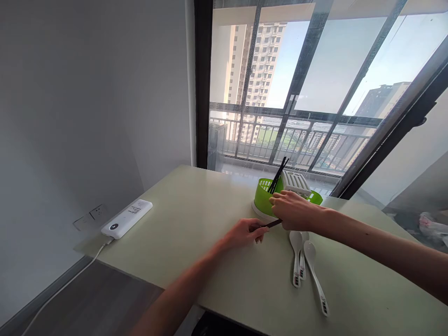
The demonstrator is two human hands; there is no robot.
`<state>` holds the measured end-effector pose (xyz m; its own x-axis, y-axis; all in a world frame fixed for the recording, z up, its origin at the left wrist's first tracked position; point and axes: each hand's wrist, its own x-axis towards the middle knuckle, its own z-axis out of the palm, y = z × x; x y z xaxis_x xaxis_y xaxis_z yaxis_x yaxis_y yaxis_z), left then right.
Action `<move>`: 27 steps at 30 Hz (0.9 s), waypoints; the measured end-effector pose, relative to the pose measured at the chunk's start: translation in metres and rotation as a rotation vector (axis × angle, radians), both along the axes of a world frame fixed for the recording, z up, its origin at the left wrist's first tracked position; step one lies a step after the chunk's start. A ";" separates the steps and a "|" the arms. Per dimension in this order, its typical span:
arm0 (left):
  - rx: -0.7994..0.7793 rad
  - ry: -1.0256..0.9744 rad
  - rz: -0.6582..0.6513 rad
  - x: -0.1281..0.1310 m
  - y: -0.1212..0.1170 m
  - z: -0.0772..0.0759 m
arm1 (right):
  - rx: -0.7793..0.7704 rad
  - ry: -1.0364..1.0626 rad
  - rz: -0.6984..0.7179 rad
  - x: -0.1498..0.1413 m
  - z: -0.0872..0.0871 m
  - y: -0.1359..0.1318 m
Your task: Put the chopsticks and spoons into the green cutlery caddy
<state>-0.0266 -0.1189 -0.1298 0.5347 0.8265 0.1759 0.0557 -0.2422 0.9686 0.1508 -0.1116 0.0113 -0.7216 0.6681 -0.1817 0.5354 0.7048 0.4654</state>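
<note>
My left hand [247,232] is closed on one end of a dark chopstick [272,223] that lies low over the pale table [196,242]. My right hand [293,210] is curled over the other end of that chopstick, just in front of a green cutlery holder [263,195]. Two more black chopsticks [279,175] stand tilted in the holder, which has a white slotted insert [296,182]. Three white spoons [304,261] lie on the table below my right hand.
A white power bank [127,218] with a cable [63,289] lies at the table's left corner, by a wall socket [91,215]. A large window with a balcony railing [290,135] stands behind the table. The table's front edge runs near my forearms.
</note>
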 end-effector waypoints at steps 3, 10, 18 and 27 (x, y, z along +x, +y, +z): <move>-0.050 -0.079 -0.025 -0.002 0.003 0.000 | -0.031 0.010 -0.019 0.003 0.005 0.001; -0.062 -0.171 -0.008 -0.006 0.010 0.004 | -0.141 0.182 -0.134 0.012 0.029 0.002; -0.066 -0.247 0.023 -0.005 0.010 0.000 | -0.076 0.324 -0.229 0.007 0.050 -0.009; -0.106 -0.178 -0.068 -0.004 0.005 0.003 | -0.048 0.347 -0.179 -0.009 0.054 -0.024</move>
